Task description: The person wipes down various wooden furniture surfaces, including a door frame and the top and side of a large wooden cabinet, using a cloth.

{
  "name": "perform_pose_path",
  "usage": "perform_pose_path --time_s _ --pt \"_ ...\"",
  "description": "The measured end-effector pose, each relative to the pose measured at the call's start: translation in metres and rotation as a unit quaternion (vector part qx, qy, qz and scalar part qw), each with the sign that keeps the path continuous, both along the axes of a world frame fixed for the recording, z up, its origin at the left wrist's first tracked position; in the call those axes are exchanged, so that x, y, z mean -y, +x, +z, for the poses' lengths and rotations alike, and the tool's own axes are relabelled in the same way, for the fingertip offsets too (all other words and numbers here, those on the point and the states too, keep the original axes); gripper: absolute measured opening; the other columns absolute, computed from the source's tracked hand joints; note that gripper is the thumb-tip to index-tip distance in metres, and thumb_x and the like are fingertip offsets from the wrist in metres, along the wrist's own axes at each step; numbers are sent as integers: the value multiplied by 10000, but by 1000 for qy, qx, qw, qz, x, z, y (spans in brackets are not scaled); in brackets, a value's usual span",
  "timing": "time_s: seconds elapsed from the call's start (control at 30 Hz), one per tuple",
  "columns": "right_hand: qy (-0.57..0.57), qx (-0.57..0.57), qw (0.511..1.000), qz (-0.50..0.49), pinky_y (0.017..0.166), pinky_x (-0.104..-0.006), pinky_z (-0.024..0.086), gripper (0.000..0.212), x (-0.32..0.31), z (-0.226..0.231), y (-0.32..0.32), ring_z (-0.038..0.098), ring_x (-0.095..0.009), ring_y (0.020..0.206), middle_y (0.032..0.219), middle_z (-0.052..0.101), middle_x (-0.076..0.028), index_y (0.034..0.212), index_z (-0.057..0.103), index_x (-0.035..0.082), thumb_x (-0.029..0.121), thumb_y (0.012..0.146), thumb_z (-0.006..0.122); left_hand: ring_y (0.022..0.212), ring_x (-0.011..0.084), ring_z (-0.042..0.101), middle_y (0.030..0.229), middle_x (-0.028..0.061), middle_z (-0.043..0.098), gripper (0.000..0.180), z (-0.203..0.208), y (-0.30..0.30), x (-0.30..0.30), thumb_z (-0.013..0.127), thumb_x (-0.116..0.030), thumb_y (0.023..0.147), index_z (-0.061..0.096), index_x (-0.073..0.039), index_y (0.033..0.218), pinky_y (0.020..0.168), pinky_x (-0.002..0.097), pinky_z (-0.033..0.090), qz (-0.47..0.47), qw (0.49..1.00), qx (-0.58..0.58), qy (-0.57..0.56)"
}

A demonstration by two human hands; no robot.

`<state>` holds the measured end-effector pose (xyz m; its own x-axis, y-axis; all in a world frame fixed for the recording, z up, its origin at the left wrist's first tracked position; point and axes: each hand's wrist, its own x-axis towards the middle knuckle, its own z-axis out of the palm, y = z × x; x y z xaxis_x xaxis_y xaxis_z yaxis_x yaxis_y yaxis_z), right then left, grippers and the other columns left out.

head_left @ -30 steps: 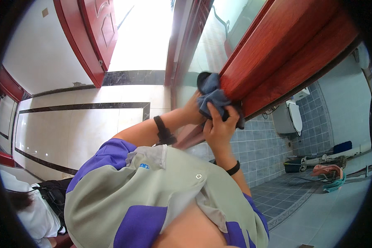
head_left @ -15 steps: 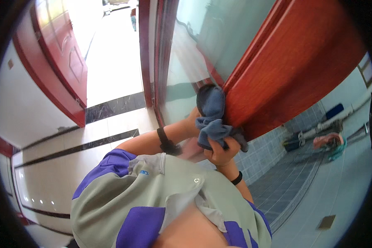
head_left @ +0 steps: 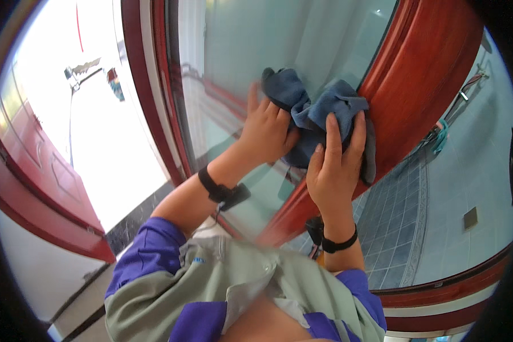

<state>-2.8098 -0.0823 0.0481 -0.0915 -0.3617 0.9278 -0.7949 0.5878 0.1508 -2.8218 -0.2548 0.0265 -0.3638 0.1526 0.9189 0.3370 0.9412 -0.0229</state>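
A crumpled blue cloth (head_left: 336, 105) with dark grey edging lies against a glass door panel (head_left: 239, 57), its right side reaching onto the panel's red wooden frame (head_left: 427, 80). My left hand (head_left: 265, 134) holds the cloth's left part, some fingers tucked behind its edge and one finger stretched up against the glass. From below, my right hand (head_left: 336, 171) grips the cloth's lower right part, its fingertips pressed into the fabric near the frame. Dark bands with small devices circle both wrists. Folds of cloth hide some fingertips.
Left of the glass stands a red door jamb (head_left: 139, 74), with a bright doorway beyond it and an open red door (head_left: 51, 165). To the right lies a room with a blue-grey tiled floor (head_left: 390, 211), pale walls and a teal item (head_left: 440, 135).
Both hands and the cloth have moved up and right across the glass. The cloth is spread wider, and my left hand shows beside it. The view has turned toward the right.
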Motion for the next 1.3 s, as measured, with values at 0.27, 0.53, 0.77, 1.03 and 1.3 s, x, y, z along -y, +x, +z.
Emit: perform_pose_path --time_s 0.27,0.53,0.77,1.03,1.3 --pt "44 75 996 -18 987 -468 375 523 30 -87 -22 324 -468 1274 1452 200 -272 1340 441 117 16 841 555 1219 518 338 1238 336 402 531 -69 28 -7 618 -210 741 476 96 1151 1000 705 151 -20 999 27 -9" --pt "47 26 994 -100 949 -487 410 528 62 36 -25 364 -431 1255 1462 229 -210 1306 487 186 47 803 570 1045 440 470 1024 253 534 478 2 7 26 620 -302 714 553 60 1020 1027 671 141 37 998 39 -45" --pt "-41 -172 955 -236 870 -521 438 512 62 119 -40 469 -379 1172 1496 165 -168 1332 442 255 199 840 571 982 442 488 978 259 543 433 102 -28 13 580 -303 766 528 50 1011 1029 666 158 9 987 -154 32" --pt "59 33 969 -240 787 -424 509 526 46 -24 -27 484 -440 1138 1446 225 -275 1339 455 215 170 828 569 957 399 550 944 198 616 431 -36 -21 23 580 -364 793 628 -3 1024 1042 663 141 4 997 -14 -76" --pt "1 32 984 -173 809 -445 510 628 78 41 -41 460 -428 1180 1501 88 -212 1385 366 231 78 811 569 1185 404 448 1172 238 550 482 32 -33 52 568 -350 789 589 -18 1138 1060 657 100 63 984 4 -164"
